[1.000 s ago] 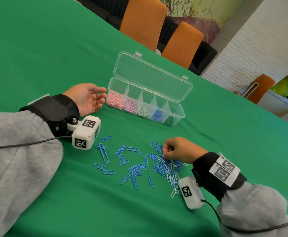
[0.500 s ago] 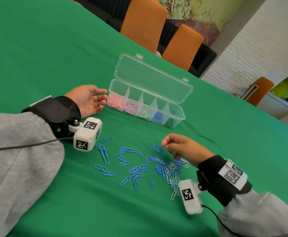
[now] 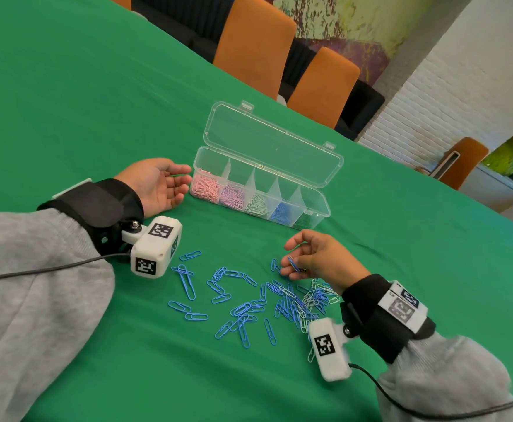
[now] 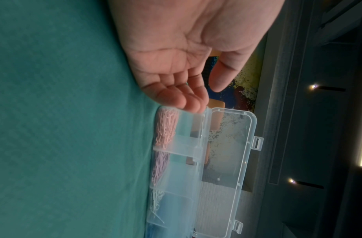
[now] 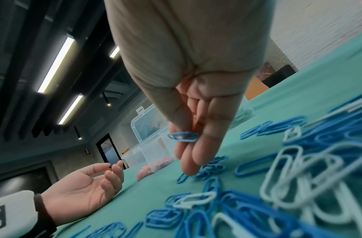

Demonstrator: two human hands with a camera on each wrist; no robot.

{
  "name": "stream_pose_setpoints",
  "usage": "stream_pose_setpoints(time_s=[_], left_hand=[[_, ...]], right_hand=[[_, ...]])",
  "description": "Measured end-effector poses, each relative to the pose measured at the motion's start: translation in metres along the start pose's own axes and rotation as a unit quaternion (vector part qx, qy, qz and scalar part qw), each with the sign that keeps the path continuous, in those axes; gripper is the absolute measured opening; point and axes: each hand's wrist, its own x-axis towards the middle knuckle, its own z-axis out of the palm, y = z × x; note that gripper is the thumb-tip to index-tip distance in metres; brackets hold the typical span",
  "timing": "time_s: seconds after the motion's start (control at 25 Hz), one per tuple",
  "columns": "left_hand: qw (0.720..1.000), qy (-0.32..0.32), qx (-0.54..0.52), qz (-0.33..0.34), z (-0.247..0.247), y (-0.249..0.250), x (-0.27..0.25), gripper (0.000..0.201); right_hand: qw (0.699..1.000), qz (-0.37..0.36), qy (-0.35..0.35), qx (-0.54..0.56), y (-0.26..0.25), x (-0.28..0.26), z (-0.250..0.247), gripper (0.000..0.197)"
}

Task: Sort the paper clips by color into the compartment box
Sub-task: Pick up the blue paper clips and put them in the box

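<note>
Our right hand [image 3: 319, 258] pinches one blue clip [image 5: 183, 136] above the desk's [image 3: 97, 102] pile [image 3: 294, 303]; our left hand [image 3: 158, 185] lies relaxed, palm up, beside the compartment box [image 3: 319, 205] holding sorted clips.

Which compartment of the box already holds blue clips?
The fourth compartment from the left hand's end, second from the far end; its neighbours hold pale green and dark green clips.

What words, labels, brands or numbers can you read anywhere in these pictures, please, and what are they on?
No readable text.
Wrist camera housings: black-and-white square code markers, no letters.
Right wristband label: small print beside its markers, too blurred to read.
Compartment box: no label visible.
</note>
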Motion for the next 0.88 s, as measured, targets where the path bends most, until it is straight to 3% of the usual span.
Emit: stream_pose_setpoints(time_s=[0.52, 0.88], left_hand=[[1.0, -0.002, 0.005, 0.001, 0.0, -0.0006, 0.0001, 0.022], [1.0, -0.002, 0.004, 0.001, 0.0007, -0.0007, 0.0006, 0.022]], right_hand=[[0.993, -0.034, 0.062, -0.097, 0.0053, 0.0033, -0.0061, 0.022], [0.994, -0.051, 0.086, -0.039, 0.0017, 0.0059, -0.003, 0.017]])
